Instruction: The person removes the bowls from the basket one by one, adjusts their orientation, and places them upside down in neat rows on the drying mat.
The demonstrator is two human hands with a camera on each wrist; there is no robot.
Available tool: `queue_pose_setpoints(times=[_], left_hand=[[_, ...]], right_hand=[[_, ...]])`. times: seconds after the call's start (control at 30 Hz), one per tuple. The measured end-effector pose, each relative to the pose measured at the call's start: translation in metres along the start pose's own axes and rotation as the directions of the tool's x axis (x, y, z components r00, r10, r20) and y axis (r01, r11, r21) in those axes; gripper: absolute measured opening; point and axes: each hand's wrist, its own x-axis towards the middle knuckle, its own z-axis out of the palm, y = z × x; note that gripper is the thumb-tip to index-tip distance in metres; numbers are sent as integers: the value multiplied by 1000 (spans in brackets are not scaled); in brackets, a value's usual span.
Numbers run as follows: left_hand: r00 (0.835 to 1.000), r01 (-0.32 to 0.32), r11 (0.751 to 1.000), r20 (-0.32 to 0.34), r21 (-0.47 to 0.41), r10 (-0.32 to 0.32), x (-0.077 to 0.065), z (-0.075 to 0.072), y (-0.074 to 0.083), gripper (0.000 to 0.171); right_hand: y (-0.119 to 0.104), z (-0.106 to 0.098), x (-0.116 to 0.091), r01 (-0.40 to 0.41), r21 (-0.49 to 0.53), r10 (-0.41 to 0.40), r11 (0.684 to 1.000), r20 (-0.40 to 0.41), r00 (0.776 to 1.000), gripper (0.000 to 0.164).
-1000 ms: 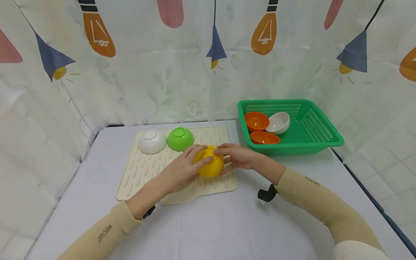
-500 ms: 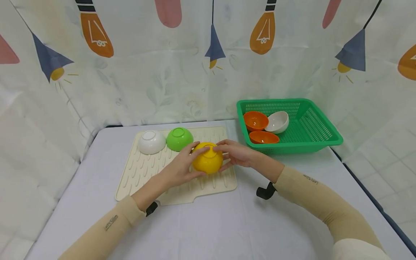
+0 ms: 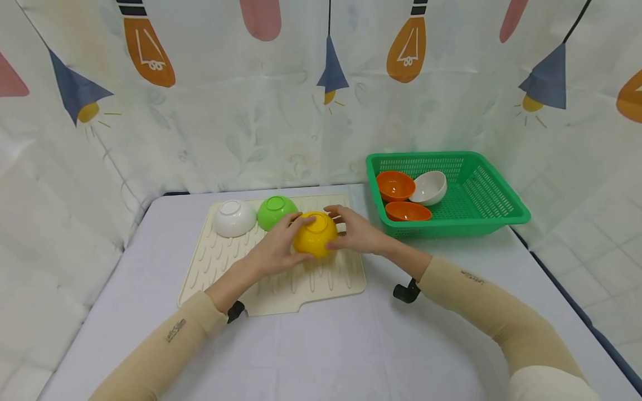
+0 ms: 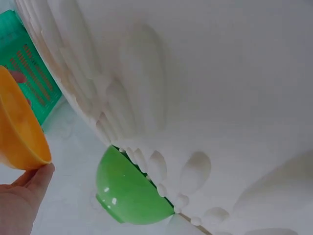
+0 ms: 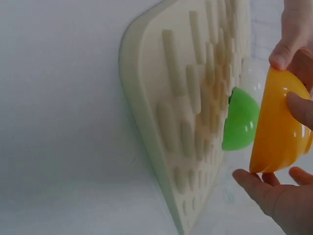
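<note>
A yellow bowl point(image 3: 313, 240) is held upside down over the right part of a cream drying mat point(image 3: 286, 287), its base facing up. My left hand point(image 3: 273, 250) grips the bowl's left side, thumb at the near rim. On the right side, my right hand point(image 3: 362, 235) holds it with thumb and curled fingers. In the right wrist view the bowl's rim point(image 5: 261, 122) stands apart from the mat's ridges. A green bowl point(image 3: 275, 211) and a white bowl point(image 3: 234, 219) lie upside down side by side along the mat's far part.
A green plastic basket point(image 3: 506, 214) stands at the back right of the white-covered table point(image 3: 321, 356). Inside it are an orange bowl point(image 3: 394, 186), another orange bowl point(image 3: 408, 211) and a white bowl point(image 3: 430, 188). A patterned curtain point(image 3: 281, 133) hangs behind.
Both hands have moved the yellow bowl slightly away and left, toward the green bowl. My right fingers have shifted from its base to its right side, with the thumb now on its near side.
</note>
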Motion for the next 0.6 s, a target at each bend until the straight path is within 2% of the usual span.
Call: queue_pose_setpoints(times=[0.13,0.3,0.43,0.6], left_hand=[[1000,23,1000,-13,-10,-23,6,-3,-5,78],[999,23,1000,-44,11,-23,19,-5,-14,78],[998,37,999,-55,21,-36,31,-6,-21,77],[996,83,996,-24,44,-82,44,-4,-28,75]], right_hand=[[3,3,5,150,-159,-157,976,-31,987,86],[6,5,13,230,-285,-262,930,-77,962,82],[9,4,20,253,-359,-305,898,-94,948,69],[11,2,29,206,-405,-265,891,-96,959,60]])
